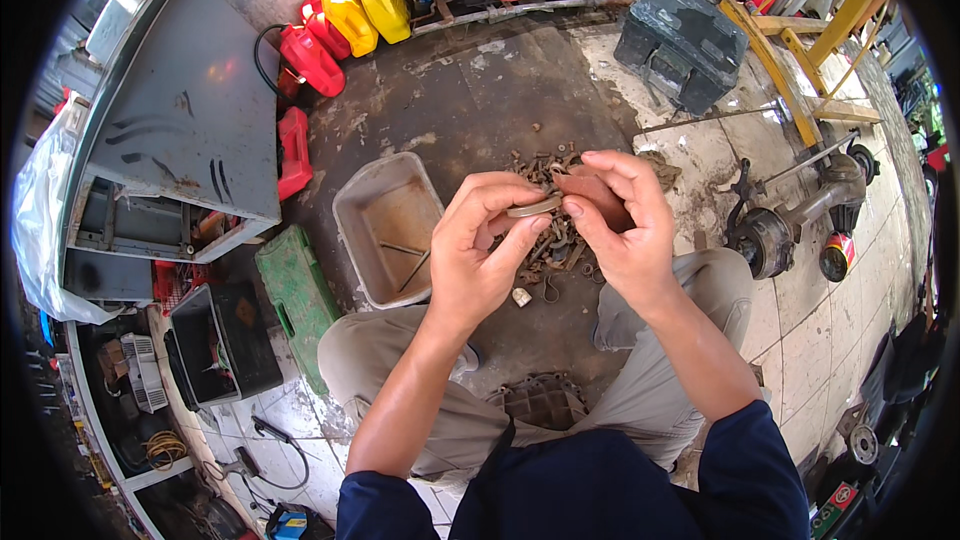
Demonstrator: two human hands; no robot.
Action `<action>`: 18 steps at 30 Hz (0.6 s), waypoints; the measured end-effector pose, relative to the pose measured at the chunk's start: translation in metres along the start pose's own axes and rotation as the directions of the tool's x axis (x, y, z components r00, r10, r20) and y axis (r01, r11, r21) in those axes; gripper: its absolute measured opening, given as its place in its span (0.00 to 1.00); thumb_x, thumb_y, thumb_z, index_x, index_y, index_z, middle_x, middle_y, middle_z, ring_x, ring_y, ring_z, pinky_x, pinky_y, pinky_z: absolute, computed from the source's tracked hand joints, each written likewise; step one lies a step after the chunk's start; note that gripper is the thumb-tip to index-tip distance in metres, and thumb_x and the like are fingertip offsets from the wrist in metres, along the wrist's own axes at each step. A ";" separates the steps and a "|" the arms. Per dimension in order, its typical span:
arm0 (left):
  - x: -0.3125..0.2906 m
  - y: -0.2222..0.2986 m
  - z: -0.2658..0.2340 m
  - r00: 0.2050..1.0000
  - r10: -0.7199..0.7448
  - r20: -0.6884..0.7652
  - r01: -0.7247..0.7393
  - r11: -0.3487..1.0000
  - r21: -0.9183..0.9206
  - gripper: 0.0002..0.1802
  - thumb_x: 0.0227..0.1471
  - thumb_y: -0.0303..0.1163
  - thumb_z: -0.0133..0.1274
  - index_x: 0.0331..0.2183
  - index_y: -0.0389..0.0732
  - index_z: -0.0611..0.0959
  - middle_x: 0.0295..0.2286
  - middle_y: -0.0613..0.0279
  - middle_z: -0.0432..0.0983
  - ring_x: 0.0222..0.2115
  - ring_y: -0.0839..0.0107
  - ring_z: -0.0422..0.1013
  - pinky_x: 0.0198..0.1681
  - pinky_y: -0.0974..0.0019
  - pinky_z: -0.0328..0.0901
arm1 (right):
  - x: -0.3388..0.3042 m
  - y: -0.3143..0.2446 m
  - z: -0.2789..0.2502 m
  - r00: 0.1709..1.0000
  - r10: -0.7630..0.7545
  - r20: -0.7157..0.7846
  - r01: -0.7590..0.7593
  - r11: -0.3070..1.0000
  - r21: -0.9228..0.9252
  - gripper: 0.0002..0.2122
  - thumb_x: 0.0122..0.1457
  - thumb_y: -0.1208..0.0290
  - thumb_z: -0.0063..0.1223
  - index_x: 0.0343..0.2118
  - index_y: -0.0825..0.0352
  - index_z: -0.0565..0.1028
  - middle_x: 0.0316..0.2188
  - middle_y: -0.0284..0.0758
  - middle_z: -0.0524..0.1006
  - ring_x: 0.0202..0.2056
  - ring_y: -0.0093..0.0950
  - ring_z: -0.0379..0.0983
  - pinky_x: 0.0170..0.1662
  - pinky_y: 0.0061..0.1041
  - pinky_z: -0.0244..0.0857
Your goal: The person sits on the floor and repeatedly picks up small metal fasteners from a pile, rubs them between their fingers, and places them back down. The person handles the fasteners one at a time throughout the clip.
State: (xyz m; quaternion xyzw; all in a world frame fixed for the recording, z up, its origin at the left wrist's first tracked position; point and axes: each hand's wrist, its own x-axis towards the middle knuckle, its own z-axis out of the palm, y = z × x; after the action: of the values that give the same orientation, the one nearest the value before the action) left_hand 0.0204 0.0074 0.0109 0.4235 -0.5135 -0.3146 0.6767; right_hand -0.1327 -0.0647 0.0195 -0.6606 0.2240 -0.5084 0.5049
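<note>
My left hand (478, 250) pinches a flat, rounded metal piece (535, 207) between thumb and fingers; its exact kind is unclear. Close beside it, my right hand (628, 230) grips a reddish-brown piece of sandpaper (598, 198), bent between the fingers and thumb. The sandpaper's edge meets or nearly meets the metal piece. Beneath both hands lies a heap of rusty bolts and small metal parts (570, 255) on the dark floor, partly covered by the hands. Left of the heap stands a grey plastic tub (350, 202) with a thin rod (402, 248) in it.
A green case (297, 295) and a black open bin (215, 340) stand to the left, near a grey metal cabinet (180, 110). Red and yellow jugs (345, 15) line the back. A black toolbox (685, 40) and an axle-like part (800, 215) are at right.
</note>
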 end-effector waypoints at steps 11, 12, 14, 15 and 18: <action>0.001 -0.002 0.000 0.990 0.125 -0.059 -0.100 0.944 0.314 0.13 0.50 0.17 0.60 0.40 0.35 0.80 0.42 0.56 0.75 0.41 0.70 0.74 0.40 0.70 0.71 | 0.001 0.004 -0.003 0.973 -0.207 0.099 0.222 0.960 -0.173 0.13 0.55 0.82 0.62 0.43 0.71 0.74 0.42 0.39 0.77 0.40 0.27 0.78 0.43 0.22 0.71; 0.001 -0.003 0.000 0.988 0.141 -0.064 -0.110 0.932 0.346 0.13 0.49 0.17 0.61 0.40 0.36 0.81 0.41 0.56 0.75 0.40 0.69 0.74 0.39 0.70 0.71 | 0.000 0.003 0.000 0.983 -0.168 0.079 0.179 0.970 -0.164 0.12 0.55 0.82 0.63 0.42 0.71 0.75 0.41 0.38 0.77 0.39 0.27 0.77 0.42 0.22 0.71; 0.000 -0.004 0.002 0.982 0.174 -0.073 -0.130 0.904 0.408 0.13 0.49 0.18 0.61 0.39 0.37 0.81 0.39 0.56 0.77 0.39 0.68 0.75 0.37 0.70 0.70 | 0.000 0.001 0.003 0.991 -0.126 0.053 0.134 0.973 -0.189 0.11 0.55 0.82 0.62 0.41 0.70 0.75 0.38 0.37 0.77 0.39 0.27 0.77 0.40 0.22 0.72; -0.001 -0.003 0.004 0.982 0.177 -0.062 -0.131 0.884 0.449 0.13 0.49 0.18 0.61 0.39 0.37 0.81 0.39 0.56 0.77 0.38 0.68 0.75 0.37 0.70 0.70 | 0.001 0.000 0.003 0.993 -0.109 0.046 0.116 0.973 -0.199 0.11 0.56 0.82 0.62 0.41 0.70 0.75 0.38 0.38 0.76 0.38 0.27 0.77 0.40 0.22 0.72; 0.000 -0.001 0.006 0.985 0.162 -0.061 -0.107 0.845 0.524 0.12 0.49 0.18 0.61 0.39 0.37 0.80 0.40 0.56 0.78 0.38 0.68 0.75 0.36 0.70 0.70 | 0.001 -0.001 0.006 0.997 -0.068 0.027 0.072 0.976 -0.206 0.10 0.57 0.82 0.61 0.41 0.71 0.75 0.37 0.38 0.76 0.37 0.26 0.78 0.38 0.22 0.72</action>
State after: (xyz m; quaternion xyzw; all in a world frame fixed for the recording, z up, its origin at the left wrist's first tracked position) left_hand 0.0143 0.0053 0.0110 0.5686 -0.5723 -0.0943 0.5834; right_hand -0.1267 -0.0626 0.0208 -0.7219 0.2472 -0.4933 0.4177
